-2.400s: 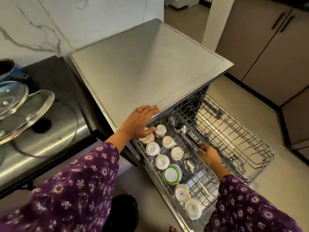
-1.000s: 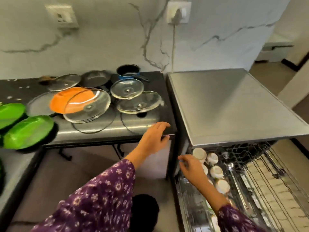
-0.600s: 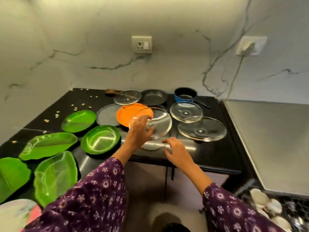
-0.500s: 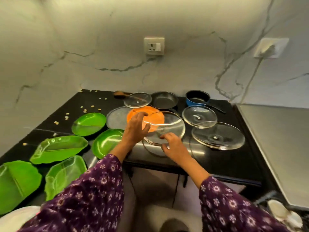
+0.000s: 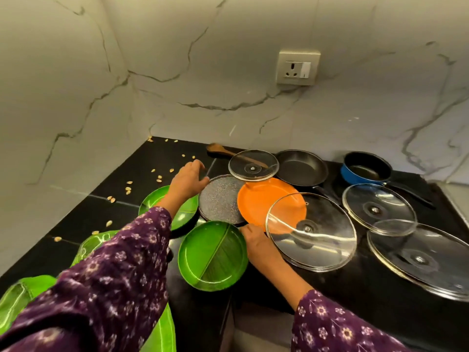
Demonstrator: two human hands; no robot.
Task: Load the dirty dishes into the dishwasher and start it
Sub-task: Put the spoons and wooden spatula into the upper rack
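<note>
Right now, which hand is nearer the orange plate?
Right. The right hand sits at the orange plate's near edge. The left hand is at the speckled grey plate's left rim, clear of the orange plate.

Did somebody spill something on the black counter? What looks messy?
Yes. Small pale bits, maybe seeds or shells, lie scattered over the far left of the black counter, toward the wall corner. Also, a big glass lid rests partly on the orange plate rather than flat on the counter.
</note>
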